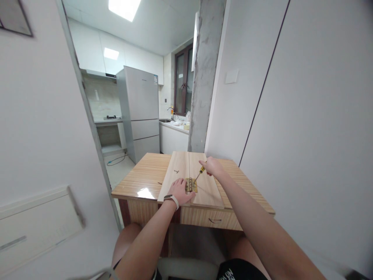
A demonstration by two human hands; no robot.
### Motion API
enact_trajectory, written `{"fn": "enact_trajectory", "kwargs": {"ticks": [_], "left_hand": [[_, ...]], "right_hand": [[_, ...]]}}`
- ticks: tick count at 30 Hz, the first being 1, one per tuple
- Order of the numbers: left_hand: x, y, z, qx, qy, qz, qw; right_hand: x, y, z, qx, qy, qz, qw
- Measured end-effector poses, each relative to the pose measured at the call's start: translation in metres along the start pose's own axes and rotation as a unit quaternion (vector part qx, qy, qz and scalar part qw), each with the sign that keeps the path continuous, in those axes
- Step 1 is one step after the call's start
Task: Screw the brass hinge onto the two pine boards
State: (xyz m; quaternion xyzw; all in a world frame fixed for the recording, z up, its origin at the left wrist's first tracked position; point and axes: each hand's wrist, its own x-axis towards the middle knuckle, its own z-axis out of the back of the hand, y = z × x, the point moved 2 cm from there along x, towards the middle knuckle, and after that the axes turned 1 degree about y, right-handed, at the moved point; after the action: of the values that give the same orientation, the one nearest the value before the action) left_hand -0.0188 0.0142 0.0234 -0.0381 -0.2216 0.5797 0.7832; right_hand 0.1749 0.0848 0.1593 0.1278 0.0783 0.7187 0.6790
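Observation:
A brass-coloured hinge (191, 185) lies across the seam between two pale wooden boards (179, 160) on the table. My right hand (213, 166) is closed around the yellow handle of a screwdriver (201, 171). The screwdriver slants down to the left, and its tip meets the right leaf of the hinge. Flat on the left board rests my left hand (178, 191), fingers stretched out, with fingertips and thumb at the hinge's left and near edges; it partly hides the left leaf. A small screw (176, 171) lies on the left board, above my left hand.
The boards lie on a striped wood-grain table (140, 175) with a drawer handle (215, 221) at its front. Another small dark piece (160, 183) is near the left board's edge. White walls flank the table. Beyond stand a grey fridge (144, 97) and a kitchen counter (175, 134).

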Motion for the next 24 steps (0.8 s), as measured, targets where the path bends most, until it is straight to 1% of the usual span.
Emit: {"fn": "enact_trajectory", "kwargs": {"ticks": [3, 6, 11, 13, 16, 20, 24], "left_hand": [[-0.0004, -0.0006, 0.0010, 0.000, 0.002, -0.002, 1.000], [-0.0008, -0.0017, 0.0022, 0.002, 0.002, 0.000, 1.000], [-0.0013, -0.0040, 0.0042, -0.001, 0.012, 0.007, 1.000], [-0.0012, -0.0039, 0.0041, -0.002, 0.014, 0.007, 1.000], [-0.0006, -0.0024, 0.0025, -0.003, 0.009, 0.001, 1.000], [0.0002, -0.0001, -0.0001, -0.001, 0.009, 0.004, 1.000], [0.0002, -0.0002, -0.0002, 0.000, 0.007, 0.004, 1.000]], "right_hand": [[0.0007, 0.0003, -0.0007, 0.022, -0.010, -0.010, 1.000], [0.0014, 0.0025, -0.0019, 0.023, -0.015, -0.022, 0.999], [0.0017, 0.0091, -0.0026, 0.018, -0.014, 0.015, 1.000], [0.0025, 0.0091, -0.0022, 0.008, -0.008, 0.014, 1.000], [0.0046, 0.0054, -0.0002, -0.023, -0.006, -0.008, 1.000], [0.0060, 0.0021, 0.0031, -0.068, -0.026, -0.011, 0.997], [0.0061, 0.0037, 0.0026, -0.070, -0.030, -0.030, 0.997]]}}
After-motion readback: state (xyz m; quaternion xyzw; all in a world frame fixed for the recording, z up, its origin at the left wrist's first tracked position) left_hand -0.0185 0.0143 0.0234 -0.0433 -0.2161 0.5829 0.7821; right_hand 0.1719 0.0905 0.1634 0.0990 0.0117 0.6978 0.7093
